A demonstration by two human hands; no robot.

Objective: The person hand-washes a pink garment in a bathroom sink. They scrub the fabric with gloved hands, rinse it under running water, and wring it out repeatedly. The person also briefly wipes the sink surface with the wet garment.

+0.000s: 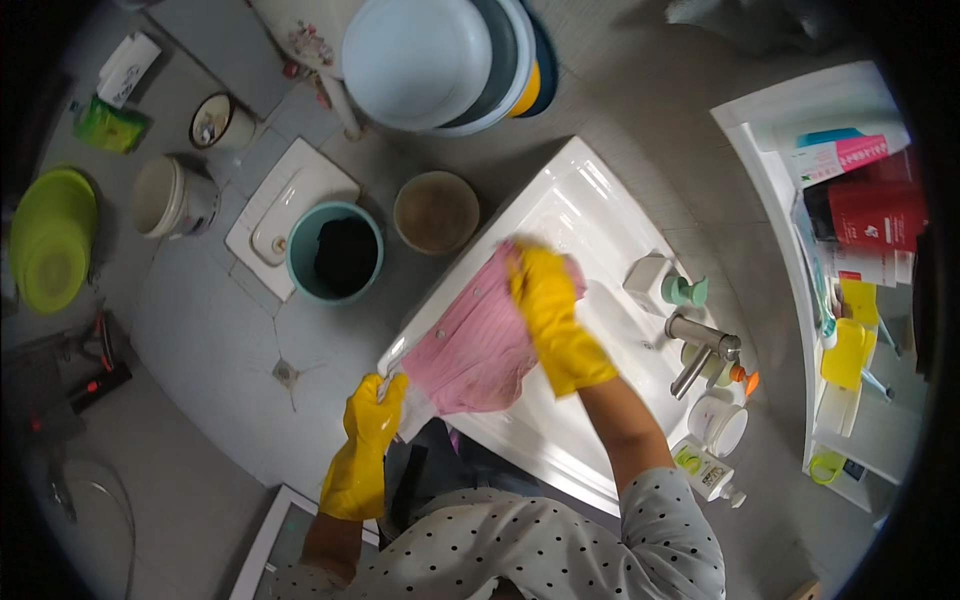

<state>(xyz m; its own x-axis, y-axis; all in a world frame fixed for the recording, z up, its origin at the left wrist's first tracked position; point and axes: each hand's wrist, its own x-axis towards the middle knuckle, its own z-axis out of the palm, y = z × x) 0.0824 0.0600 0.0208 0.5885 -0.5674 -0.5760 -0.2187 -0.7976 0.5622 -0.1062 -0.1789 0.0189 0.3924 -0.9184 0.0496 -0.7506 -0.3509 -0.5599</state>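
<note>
A pink cloth garment (470,345) with small snaps and a whitish edge lies over the left rim of the white washbasin (600,215). My left hand (372,425), in a yellow rubber glove, is closed on the garment's whitish corner at the basin's near-left edge. Over the garment's far end is my right hand (550,305), gloved in yellow too. It grips the cloth there, with a bit of pink showing past its right side. Motion blurs its fingertips. The metal faucet (700,350) stands to the right of this hand.
A soap pump bottle (655,283), a white jar (718,425) and a lying bottle (705,470) line the basin's right side. Left of it are a teal bucket (335,212) with dark contents and a brown-topped round container (436,212). Stacked basins (420,65) stand beyond; a shelf (770,150) is at right.
</note>
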